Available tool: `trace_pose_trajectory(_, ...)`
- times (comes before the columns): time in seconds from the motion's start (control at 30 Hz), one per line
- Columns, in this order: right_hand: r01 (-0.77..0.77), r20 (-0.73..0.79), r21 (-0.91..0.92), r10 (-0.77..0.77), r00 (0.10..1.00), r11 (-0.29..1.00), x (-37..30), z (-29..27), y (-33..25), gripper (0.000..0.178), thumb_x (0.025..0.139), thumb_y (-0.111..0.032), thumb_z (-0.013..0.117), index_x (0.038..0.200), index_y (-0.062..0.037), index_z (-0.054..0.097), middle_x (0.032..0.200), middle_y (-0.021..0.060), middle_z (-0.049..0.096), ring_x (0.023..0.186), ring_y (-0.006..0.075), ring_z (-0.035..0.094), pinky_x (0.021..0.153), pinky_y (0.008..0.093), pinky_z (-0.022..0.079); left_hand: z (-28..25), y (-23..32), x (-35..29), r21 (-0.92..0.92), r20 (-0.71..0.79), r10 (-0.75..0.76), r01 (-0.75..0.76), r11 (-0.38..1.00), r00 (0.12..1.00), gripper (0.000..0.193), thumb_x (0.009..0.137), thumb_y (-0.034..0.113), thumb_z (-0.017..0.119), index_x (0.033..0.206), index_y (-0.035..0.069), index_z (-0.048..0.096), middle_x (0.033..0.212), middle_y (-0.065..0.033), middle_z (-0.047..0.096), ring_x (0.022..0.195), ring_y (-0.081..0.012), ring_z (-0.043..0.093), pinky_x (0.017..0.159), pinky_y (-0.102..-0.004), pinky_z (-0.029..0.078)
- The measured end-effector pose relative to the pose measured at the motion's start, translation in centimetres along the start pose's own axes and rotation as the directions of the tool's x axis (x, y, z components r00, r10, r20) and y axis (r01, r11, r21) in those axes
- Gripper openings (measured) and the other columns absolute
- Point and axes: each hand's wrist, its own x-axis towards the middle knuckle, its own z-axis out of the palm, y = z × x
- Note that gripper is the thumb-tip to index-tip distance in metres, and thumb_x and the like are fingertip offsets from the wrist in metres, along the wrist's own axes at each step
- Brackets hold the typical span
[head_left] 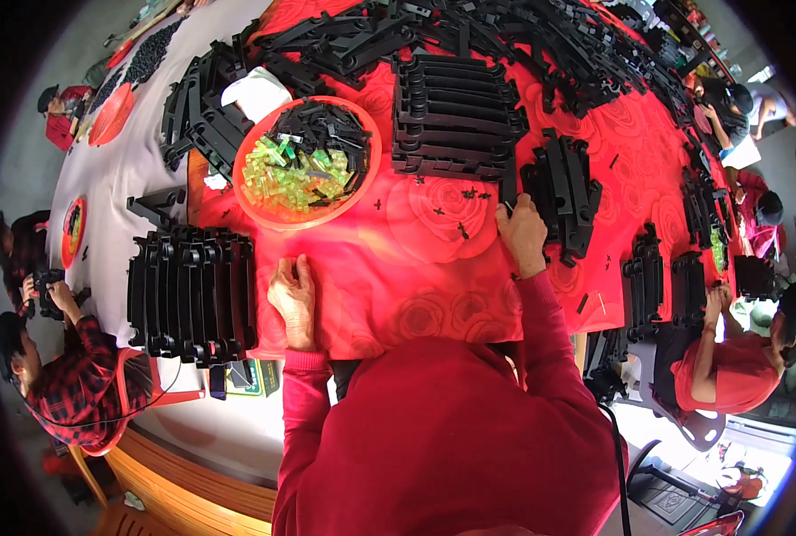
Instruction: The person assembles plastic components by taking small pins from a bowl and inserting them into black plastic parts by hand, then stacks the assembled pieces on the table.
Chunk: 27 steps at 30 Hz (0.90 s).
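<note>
My left grip [291, 299] lies on the red-clothed surface [371, 295], fingers slightly apart and empty. My right grip [523, 237] is at the near end of a black strip [508, 183]; I cannot tell whether it pinches it. I'd do best to steady that end and draw it straight, clear of the bowl [277, 223] to the left, the neighbouring stack of black parts [456, 116] and the heap [353, 40] beyond.

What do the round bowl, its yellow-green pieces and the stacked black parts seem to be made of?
Round bowl: probably smooth plastic; even orange-red colour, slightly shiny rim.
Yellow-green pieces: likely translucent plastic; light seems to pass through.
Stacked black parts: perhaps moulded plastic, satin; repeated shapes, soft highlights; coated metal is possible.
</note>
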Motion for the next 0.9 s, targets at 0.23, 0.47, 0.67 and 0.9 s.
trace_pose_trajectory(0.23,-0.184,-0.037,0.808,0.36,0.932,0.559,-1.1,-0.9,-0.1,0.026,0.085,-0.02,0.06,0.095,0.0039,0.06,0.071,0.0036,0.058,0.063,0.0099,0.051,0.057,0.0255,0.042,-0.8,-0.2,-0.4,-0.043,-0.031,-0.038,0.037,0.998,0.999,0.031,0.085,0.024,0.063,0.066,0.004,0.049,0.058,-0.0165,0.05,0.052,-0.0355,0.05,0.048,-0.0438,0.037)
trace_pose_trajectory(0.47,0.169,-0.143,0.874,-0.093,0.985,0.456,-5.0,-6.1,-2.8,0.024,0.085,-0.011,0.057,0.105,0.0006,0.056,0.08,-0.0033,0.05,0.069,0.0047,0.042,0.061,0.0182,0.035,-1.8,2.1,-1.0,-0.233,-0.068,0.05,-0.065,0.97,0.996,0.015,0.084,0.018,0.062,0.083,0.003,0.06,0.074,-0.016,0.059,0.069,-0.0325,0.057,0.061,-0.0405,0.045)
trace_pose_trajectory(0.67,-0.117,0.484,0.852,-0.683,0.547,0.511,-5.8,-4.8,-8.8,0.024,0.078,-0.018,0.06,0.096,-0.0022,0.058,0.074,-0.003,0.051,0.063,0.0059,0.048,0.055,0.0233,0.04,-7.5,6.3,-3.8,0.023,0.039,0.416,-0.417,0.909,0.908,0.056,0.07,0.019,0.074,0.119,0.004,0.051,0.121,-0.0155,0.05,0.108,-0.0345,0.047,0.09,-0.0454,0.039)
trace_pose_trajectory(0.9,-0.134,0.482,0.874,-0.868,0.122,0.467,-6.1,-1.2,-14.8,0.029,0.078,-0.028,0.064,0.089,-0.002,0.058,0.064,0.0038,0.052,0.057,0.0111,0.051,0.054,0.0284,0.041,-8.5,3.8,-4.7,0.107,0.334,0.421,-0.477,0.872,0.844,0.047,0.069,0.017,0.069,0.114,0.005,0.056,0.114,-0.0121,0.052,0.108,-0.0309,0.048,0.1,-0.0487,0.031)
